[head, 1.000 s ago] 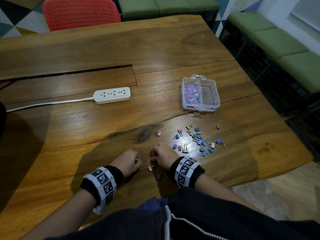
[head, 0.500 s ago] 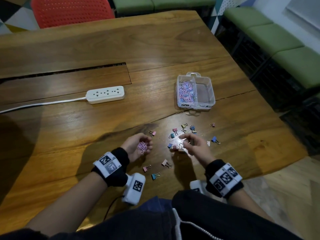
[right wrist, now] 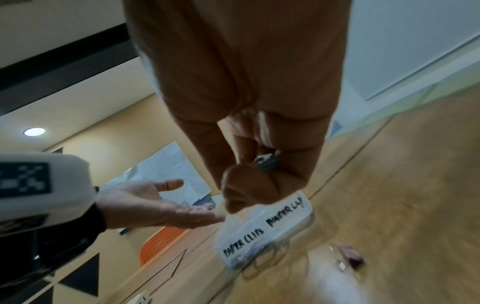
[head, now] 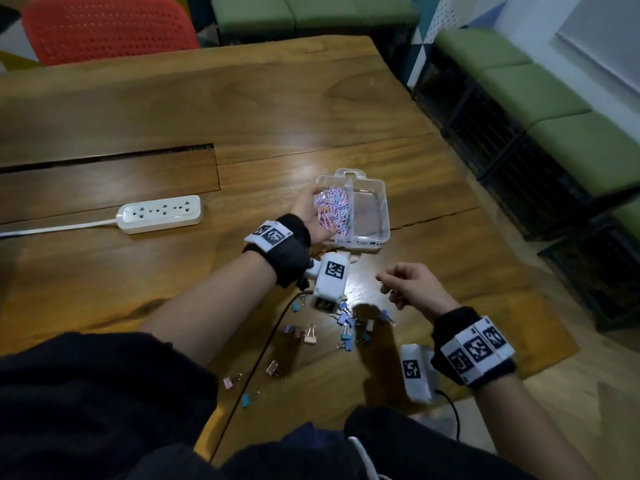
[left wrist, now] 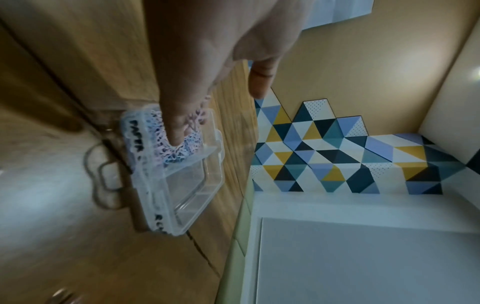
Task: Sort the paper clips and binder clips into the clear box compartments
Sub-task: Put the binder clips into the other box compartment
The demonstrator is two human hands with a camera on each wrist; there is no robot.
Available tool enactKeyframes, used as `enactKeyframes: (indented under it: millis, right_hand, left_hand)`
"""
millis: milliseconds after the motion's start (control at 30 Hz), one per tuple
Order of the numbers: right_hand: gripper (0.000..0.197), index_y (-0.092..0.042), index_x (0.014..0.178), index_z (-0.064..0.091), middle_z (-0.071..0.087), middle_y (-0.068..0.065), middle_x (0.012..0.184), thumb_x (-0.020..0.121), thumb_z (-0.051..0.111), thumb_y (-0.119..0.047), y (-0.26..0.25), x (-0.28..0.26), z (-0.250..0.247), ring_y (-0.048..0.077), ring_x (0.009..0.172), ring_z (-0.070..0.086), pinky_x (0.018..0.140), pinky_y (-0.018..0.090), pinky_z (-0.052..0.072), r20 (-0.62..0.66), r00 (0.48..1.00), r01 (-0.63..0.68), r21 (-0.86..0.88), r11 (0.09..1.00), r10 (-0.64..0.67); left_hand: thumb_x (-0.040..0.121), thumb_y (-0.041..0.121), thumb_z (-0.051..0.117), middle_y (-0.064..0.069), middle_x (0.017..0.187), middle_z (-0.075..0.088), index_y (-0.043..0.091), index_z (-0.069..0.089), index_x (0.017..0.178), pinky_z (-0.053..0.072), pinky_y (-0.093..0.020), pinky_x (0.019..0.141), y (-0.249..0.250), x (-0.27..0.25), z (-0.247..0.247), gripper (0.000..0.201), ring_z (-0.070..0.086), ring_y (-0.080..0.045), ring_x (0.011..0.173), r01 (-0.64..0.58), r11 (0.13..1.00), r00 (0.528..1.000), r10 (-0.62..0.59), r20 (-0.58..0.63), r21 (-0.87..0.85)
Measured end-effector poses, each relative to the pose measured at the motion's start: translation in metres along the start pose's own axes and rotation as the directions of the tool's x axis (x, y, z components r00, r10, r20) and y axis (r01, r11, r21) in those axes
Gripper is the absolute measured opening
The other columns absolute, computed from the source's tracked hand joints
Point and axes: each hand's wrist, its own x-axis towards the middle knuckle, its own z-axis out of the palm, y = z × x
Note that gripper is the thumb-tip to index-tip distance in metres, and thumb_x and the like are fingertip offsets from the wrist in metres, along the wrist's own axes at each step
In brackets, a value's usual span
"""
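The clear two-compartment box point(head: 383, 206) sits mid-table; its left compartment holds pink and blue paper clips point(head: 336, 202) and its right one shows only bare plastic. My left hand point(head: 317, 214) lies open, palm up, at the left compartment, with a few paper clips on the palm and fingers. In the left wrist view its fingers point(left wrist: 176, 125) reach into the paper clips point(left wrist: 189, 152). My right hand point(head: 389, 282) hovers below the box, fingers curled, pinching a small clip point(right wrist: 267, 160). Several loose binder clips point(head: 346, 323) lie on the table near me.
A white power strip point(head: 159, 213) with its cable lies left of the box. The box front point(right wrist: 259, 232) bears handwritten labels. A red chair point(head: 104, 26) stands beyond the table and green benches point(head: 554, 98) run along the right. The table's right edge is near my right wrist.
My left hand carried its paper clips forward from the near side to the box's left compartment and opened there. My right hand lifted off the binder clip pile and moved toward the box.
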Motion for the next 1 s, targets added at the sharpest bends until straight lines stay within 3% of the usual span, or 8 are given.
enactKeyframes:
  millis: [100,233,400,500,600,700,833,1000]
  right_hand:
    - [0.010,-0.006,0.087,0.057,0.054,0.004,0.071,0.091,0.049,-0.009,-0.024,0.026,-0.006,0.012,0.056,0.050,0.048,0.017,0.044,0.029,0.998,0.050,-0.071,0.996,-0.048]
    - [0.026,0.006,0.115,0.052,0.056,0.006,0.088,0.093,0.043,-0.004,-0.060,0.064,0.000,0.016,0.068,0.055,0.065,0.023,0.051,0.033,0.997,0.067,-0.066,0.996,-0.064]
    - [0.039,0.001,0.128,0.044,0.052,0.014,0.117,0.090,0.038,0.004,-0.085,0.087,0.022,0.024,0.106,0.050,0.100,0.038,0.043,0.038,0.988,0.152,-0.100,0.983,-0.149]
    - [0.040,-0.001,0.125,0.047,0.048,0.014,0.134,0.089,0.034,0.010,-0.076,0.080,0.023,0.024,0.123,0.045,0.106,0.039,0.039,-0.024,0.981,0.193,-0.052,0.980,-0.194]
    - [0.030,-0.003,0.114,0.053,0.053,0.012,0.125,0.091,0.036,0.005,-0.050,0.062,0.013,0.015,0.100,0.055,0.081,0.025,0.053,-0.117,0.975,0.193,0.029,0.981,-0.188]
    - [0.027,-0.005,0.110,0.054,0.053,0.007,0.116,0.091,0.038,0.004,-0.010,0.040,0.005,0.005,0.077,0.054,0.060,0.012,0.050,-0.132,0.986,0.106,-0.001,0.994,-0.106]
    - [0.041,-0.015,0.124,0.050,0.044,0.008,0.138,0.086,0.048,-0.001,0.041,0.034,-0.002,0.021,0.124,0.044,0.105,0.042,0.040,-0.111,0.989,0.037,-0.439,0.898,-0.095]
    - [0.044,-0.018,0.133,0.043,0.033,-0.001,0.147,0.091,0.041,-0.003,0.057,0.010,0.014,0.020,0.138,0.028,0.115,0.040,0.023,0.093,0.987,0.160,-0.540,0.827,-0.131]
  left_hand:
    - [0.089,0.041,0.044,-0.021,0.136,0.038,0.002,0.021,0.143,0.038,-0.039,0.098,0.006,0.009,0.016,0.070,0.052,-0.030,0.092,-0.042,0.999,0.999,0.042,-0.016,0.019]
    - [0.091,0.041,0.040,-0.020,0.130,0.039,0.001,0.028,0.140,0.022,-0.040,0.113,0.008,0.016,0.011,0.063,0.037,-0.028,0.125,-0.104,0.979,0.994,0.110,-0.024,0.177]
    - [0.092,0.021,0.047,-0.006,0.113,0.053,0.007,0.053,0.113,0.044,-0.030,0.083,0.006,0.010,-0.015,0.026,0.051,-0.020,0.097,-0.111,0.819,0.984,0.172,-0.056,0.563]
    - [0.092,0.009,0.047,-0.002,0.114,0.050,0.011,0.052,0.119,0.045,-0.026,0.077,-0.003,-0.005,-0.041,0.028,0.052,-0.013,0.091,-0.114,0.452,0.960,0.279,-0.019,0.885]
    - [0.090,0.011,0.052,-0.004,0.129,0.044,0.019,0.049,0.127,0.041,-0.029,0.093,-0.017,-0.019,-0.086,0.039,0.047,-0.020,0.114,0.061,-0.190,0.955,0.297,-0.002,0.980]
    - [0.091,0.012,0.049,-0.005,0.145,0.032,0.022,0.036,0.140,0.036,-0.034,0.105,-0.035,-0.035,-0.123,0.052,0.034,-0.024,0.129,0.140,-0.474,0.975,0.221,-0.036,0.869]
    - [0.096,0.012,0.037,0.000,0.157,0.010,0.019,0.023,0.146,0.020,-0.032,0.115,-0.065,-0.061,-0.143,0.053,0.017,-0.021,0.141,0.048,-0.556,0.989,0.143,0.039,0.830]
    - [0.091,0.025,0.053,0.007,0.156,0.012,0.029,0.013,0.146,0.015,-0.026,0.115,-0.087,-0.096,-0.158,0.069,0.015,-0.010,0.142,-0.043,-0.263,0.998,0.041,0.056,0.964]
